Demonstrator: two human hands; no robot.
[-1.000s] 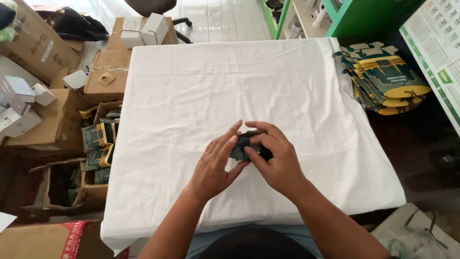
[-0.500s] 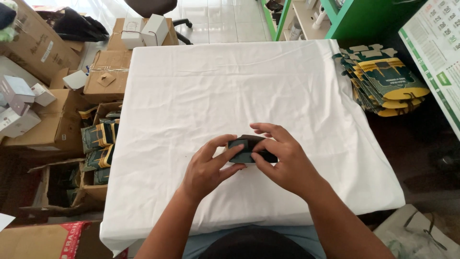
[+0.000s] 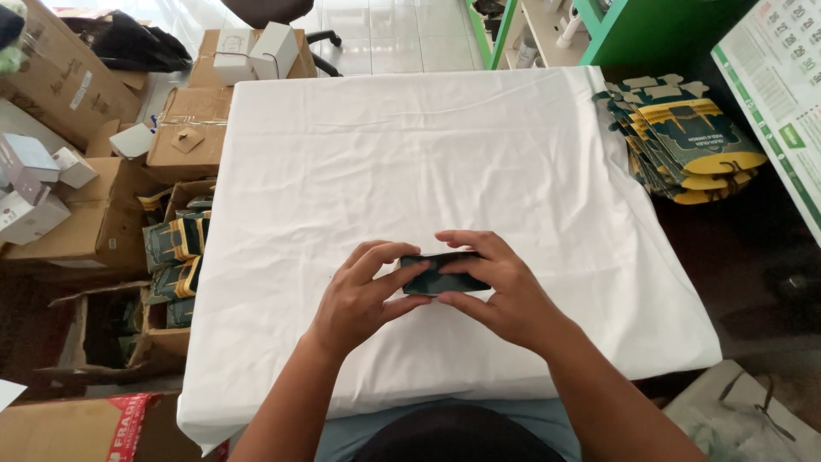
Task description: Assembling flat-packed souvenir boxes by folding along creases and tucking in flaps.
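Observation:
A small dark green carton (image 3: pixel 440 274) is held just above the white cloth of the table (image 3: pixel 410 162), near its front edge. My left hand (image 3: pixel 359 295) grips its left end with thumb and fingers. My right hand (image 3: pixel 505 287) closes over its right end and top, hiding part of it. Both hands touch the carton at once.
A stack of flat dark green and yellow cartons (image 3: pixel 684 141) lies at the table's right edge. Open cardboard boxes (image 3: pixel 171 248) with more such cartons stand on the floor at the left, with small white boxes (image 3: pixel 256 51) farther back. A green shelf frame (image 3: pixel 616 34) rises at the back right.
Both hands have turned the carton between them, and it now lies flatter and longer across. The hands stay at the same spot near the front of the table.

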